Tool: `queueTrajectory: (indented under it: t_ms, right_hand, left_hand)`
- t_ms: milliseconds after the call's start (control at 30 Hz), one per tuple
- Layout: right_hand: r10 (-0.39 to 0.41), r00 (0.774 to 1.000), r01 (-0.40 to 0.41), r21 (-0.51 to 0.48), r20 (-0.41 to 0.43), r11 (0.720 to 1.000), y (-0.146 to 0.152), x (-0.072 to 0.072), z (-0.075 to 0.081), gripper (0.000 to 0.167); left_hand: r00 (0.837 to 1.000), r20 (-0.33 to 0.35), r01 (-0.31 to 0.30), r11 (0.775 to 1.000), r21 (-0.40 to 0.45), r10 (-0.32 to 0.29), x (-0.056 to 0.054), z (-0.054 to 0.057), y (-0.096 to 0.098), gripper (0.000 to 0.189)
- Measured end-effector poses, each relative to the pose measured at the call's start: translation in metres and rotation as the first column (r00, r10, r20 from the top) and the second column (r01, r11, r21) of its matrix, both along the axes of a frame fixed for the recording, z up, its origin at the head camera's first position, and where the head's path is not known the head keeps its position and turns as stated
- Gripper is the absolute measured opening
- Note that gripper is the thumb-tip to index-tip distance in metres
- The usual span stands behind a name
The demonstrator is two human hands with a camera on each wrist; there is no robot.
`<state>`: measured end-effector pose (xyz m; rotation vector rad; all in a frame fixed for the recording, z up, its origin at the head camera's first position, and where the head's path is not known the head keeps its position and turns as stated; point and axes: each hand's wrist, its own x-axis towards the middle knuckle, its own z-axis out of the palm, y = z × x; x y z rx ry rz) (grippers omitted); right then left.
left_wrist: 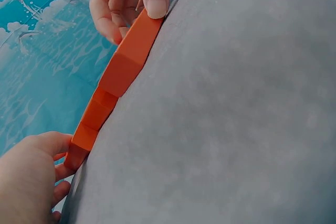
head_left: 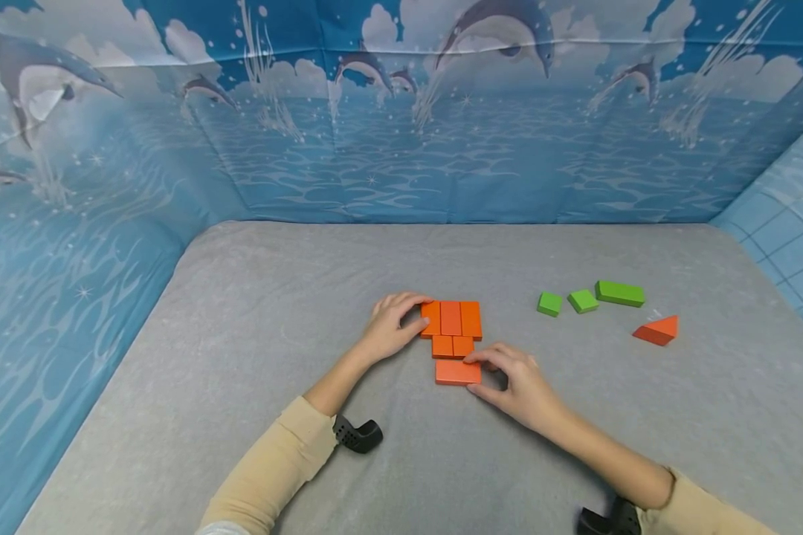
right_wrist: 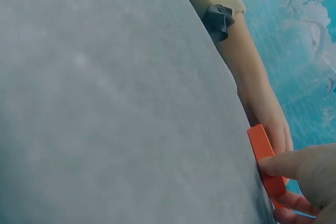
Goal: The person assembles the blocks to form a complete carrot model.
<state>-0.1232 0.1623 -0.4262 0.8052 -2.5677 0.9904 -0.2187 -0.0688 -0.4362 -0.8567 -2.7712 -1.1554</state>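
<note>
Flat orange blocks lie in a stacked outline on the grey cloth: a top row of three upright blocks (head_left: 450, 318), then two small blocks (head_left: 443, 346), then a wide orange block (head_left: 456, 373) nearest me. My left hand (head_left: 388, 327) holds the left block of the top row, thumb at its left side and index finger at its far corner. With thumb and fingers, my right hand (head_left: 518, 386) pinches the right end of the wide block, also visible in the right wrist view as an orange block (right_wrist: 261, 142). A narrow gap separates it from the small pair.
To the right lie two small green blocks (head_left: 549, 304), a long green block (head_left: 619, 293) and an orange triangular block (head_left: 657, 331). Grey cloth (head_left: 241, 312) covers the surface. A dolphin-print curtain (head_left: 401, 163) rises behind and at the sides.
</note>
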Motion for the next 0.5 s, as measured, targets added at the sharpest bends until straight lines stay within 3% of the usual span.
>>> queueTrajectory:
  t_ms: [200,500]
  right_hand:
    - [0.0,0.999,-0.001,-0.026,-0.049,1.0,-0.0037,0.0002,-0.0011,0.032]
    - [-0.04,0.999,0.039,-0.035,-0.008,0.999,-0.0085,0.001,-0.0012,0.033]
  left_hand:
    - [1.0,-0.001,-0.001,1.0,0.002,0.001,0.0004,0.0007,0.0,0.035]
    - [1.0,0.008,0.001,1.0,-0.004,-0.001,0.0012,0.0016,-0.0003,0.036]
